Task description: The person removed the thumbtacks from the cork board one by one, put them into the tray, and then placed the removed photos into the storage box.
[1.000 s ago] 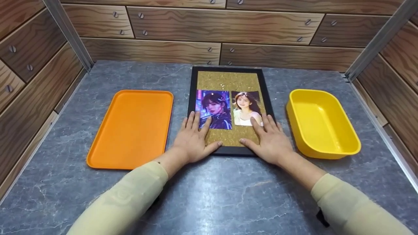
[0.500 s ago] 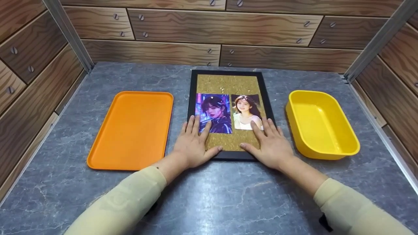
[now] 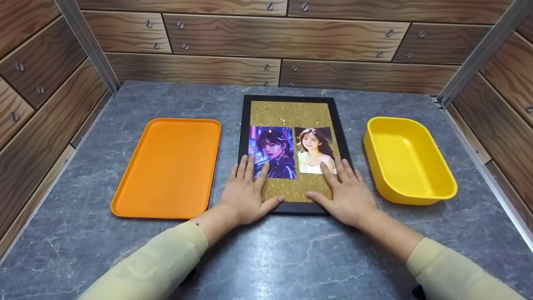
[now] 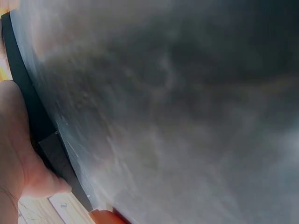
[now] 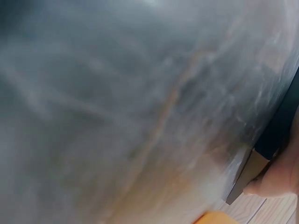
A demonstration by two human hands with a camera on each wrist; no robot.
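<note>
A black-framed cork board (image 3: 289,99) lies flat on the grey table in the head view. Two pictures are on its cork, a purple-blue neon portrait (image 3: 277,152) at left and a portrait with a white top (image 3: 311,156) at right. My left hand (image 3: 245,200) rests on the near left corner, fingers spread and straight. On the near right corner my right hand (image 3: 349,202) lies the same way. Both thumbs reach inward over the near frame edge. Each wrist view shows the dark frame side beside the left hand (image 4: 14,154) and right hand (image 5: 282,172).
An orange tray (image 3: 168,166) lies left of the board. To the right stands a yellow bin (image 3: 404,162). Wood-pattern panels (image 3: 283,37) wall the back and sides of the marbled grey table (image 3: 266,258), with metal posts at the corners.
The cork board has slid toward me with both hands on it, coming lower in the head view. The tray and bin stay put, while the head view has tilted slightly.
</note>
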